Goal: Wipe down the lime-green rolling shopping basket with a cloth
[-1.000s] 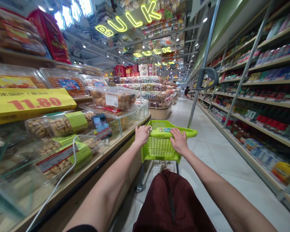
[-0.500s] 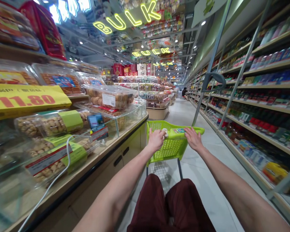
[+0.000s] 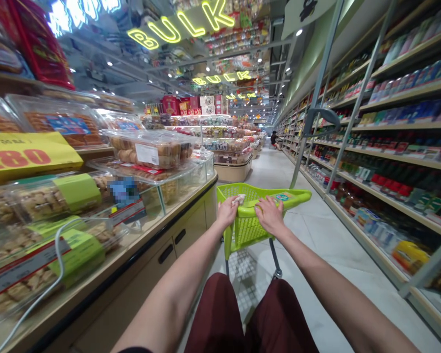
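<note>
A lime-green shopping cart [image 3: 248,235] stands in front of my legs, its basket a plastic lattice. My left hand [image 3: 228,211] is closed at the left end of the cart's handle, with a crumpled white tissue [image 3: 238,199] showing at its fingers. Over the middle of the handle [image 3: 297,196] lie the fingers of my right hand [image 3: 270,215], curled onto it from above. A round sticker [image 3: 282,197] shows just right of that hand. What lies inside the basket cannot be made out.
Left, a glass-fronted counter [image 3: 191,215] carries clear boxes of baked goods [image 3: 150,149] and a yellow price sign [image 3: 33,154]. Stocked shelves [image 3: 397,142] line the right side. A grey pole [image 3: 321,83] rises beyond the cart. Far down the aisle is a person [image 3: 274,139].
My right hand has shifted left along the handle, from its right end to its middle, uncovering the sticker. The cart has turned slightly, and the counter goods have slid left in view.
</note>
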Demonstrator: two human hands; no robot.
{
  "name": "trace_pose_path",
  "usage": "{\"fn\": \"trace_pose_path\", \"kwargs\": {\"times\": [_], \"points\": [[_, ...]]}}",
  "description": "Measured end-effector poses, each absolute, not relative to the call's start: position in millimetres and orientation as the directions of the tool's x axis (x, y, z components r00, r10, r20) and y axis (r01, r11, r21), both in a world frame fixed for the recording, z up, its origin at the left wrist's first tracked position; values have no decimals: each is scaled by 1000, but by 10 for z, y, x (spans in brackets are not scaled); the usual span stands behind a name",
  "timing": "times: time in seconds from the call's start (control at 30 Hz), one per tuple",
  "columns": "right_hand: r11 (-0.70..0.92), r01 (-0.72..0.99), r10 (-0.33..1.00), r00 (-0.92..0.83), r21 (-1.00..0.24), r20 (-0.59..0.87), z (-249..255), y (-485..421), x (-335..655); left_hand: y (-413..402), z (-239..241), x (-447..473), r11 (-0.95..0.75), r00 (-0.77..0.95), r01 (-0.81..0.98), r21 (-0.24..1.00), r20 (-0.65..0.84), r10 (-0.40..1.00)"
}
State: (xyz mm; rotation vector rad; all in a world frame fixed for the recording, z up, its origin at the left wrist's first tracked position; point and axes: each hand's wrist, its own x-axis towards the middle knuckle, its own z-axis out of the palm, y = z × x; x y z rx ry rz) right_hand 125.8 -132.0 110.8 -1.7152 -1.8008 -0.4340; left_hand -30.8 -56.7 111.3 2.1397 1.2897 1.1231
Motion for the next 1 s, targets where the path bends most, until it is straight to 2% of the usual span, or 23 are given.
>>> {"fn": "trace_pose_path", "kwargs": {"times": [0.2,0.33,0.4,0.5,0.57,0.7,0.77,0.83,0.9,1.0], "points": [[168,937,714,99,-307,693,1061,-1297,1839,-802,1042,79,-637,384,471,610,509,771],[153,930,749,111,-334,653,1129,-1438,2411,-1089,1043,482,-759,499,437,482,572,651],[70,944,787,146,-322,599,1216,-1566,2599,-1225,1045,661,-817,547,417,398,608,576],[-77,969,814,197,-234,546,1361,-1817,2617,-1311,988,804,-887,612,379,265,647,455],[-106,985,837,162,-135,522,1415,-1982,2463,-1254,887,788,-895,617,390,216,660,429],[-133,988,886,85,74,456,1327,-2166,2082,-977,605,570,-787,538,558,263,607,584],[-174,976,865,87,132,495,1206,-2184,2017,-880,499,462,-721,500,632,286,560,661],[-181,974,806,68,135,587,1078,-2191,2070,-875,455,423,-695,490,661,282,539,685],[-117,986,734,6,118,680,975,-2212,2203,-957,465,463,-725,522,642,250,549,652],[30,991,651,-116,127,750,891,-2281,2436,-1117,502,582,-820,618,553,150,586,524]]}}
